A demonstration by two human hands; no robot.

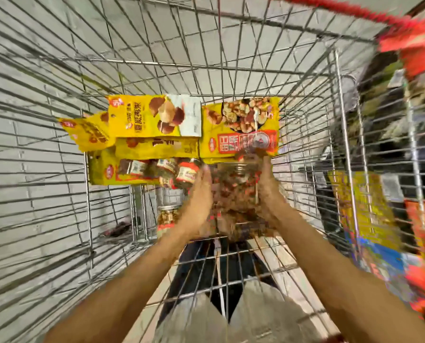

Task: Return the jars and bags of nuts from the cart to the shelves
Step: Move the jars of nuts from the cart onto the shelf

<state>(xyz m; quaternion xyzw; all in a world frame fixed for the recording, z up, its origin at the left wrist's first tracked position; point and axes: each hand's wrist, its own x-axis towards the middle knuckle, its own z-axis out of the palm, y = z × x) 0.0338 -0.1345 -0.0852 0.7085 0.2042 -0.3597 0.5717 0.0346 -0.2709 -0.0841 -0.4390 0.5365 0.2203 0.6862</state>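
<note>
Held jar: the large clear plastic jar of brown nuts (233, 191) is sitting at the centre of the frame, inside the silver wire shopping cart (305, 78) and raised off its floor. Motion blur is smearing its outline.
Left hand: the left hand (196, 201) is pressing flat against the jar's left side, with its fingers lying straight and close together and pointing up the frame.
Right hand: the right hand (268, 191) is pressing against the jar's right side. Blur is hiding whether its fingers are curling round the jar, so I cannot tell.
Small jars: several small clear jars with red labels (186, 173) are lying on their sides just left of the held jar, touching one another. One small clear jar with a red band (168, 216) is standing upright lower down, beside the left wrist.
Bags: flat yellow bags printed with pictures of nuts (154, 117) are lying overlapped at the cart's far end, above centre, and one yellow bag with a red panel (241, 127) is lying just above the held jar.
Surroundings: the pale grey tiled floor (33, 70) is showing through the wires on the left. Blurred yellow, red and blue packaged goods (364, 214) are showing at the right edge.
</note>
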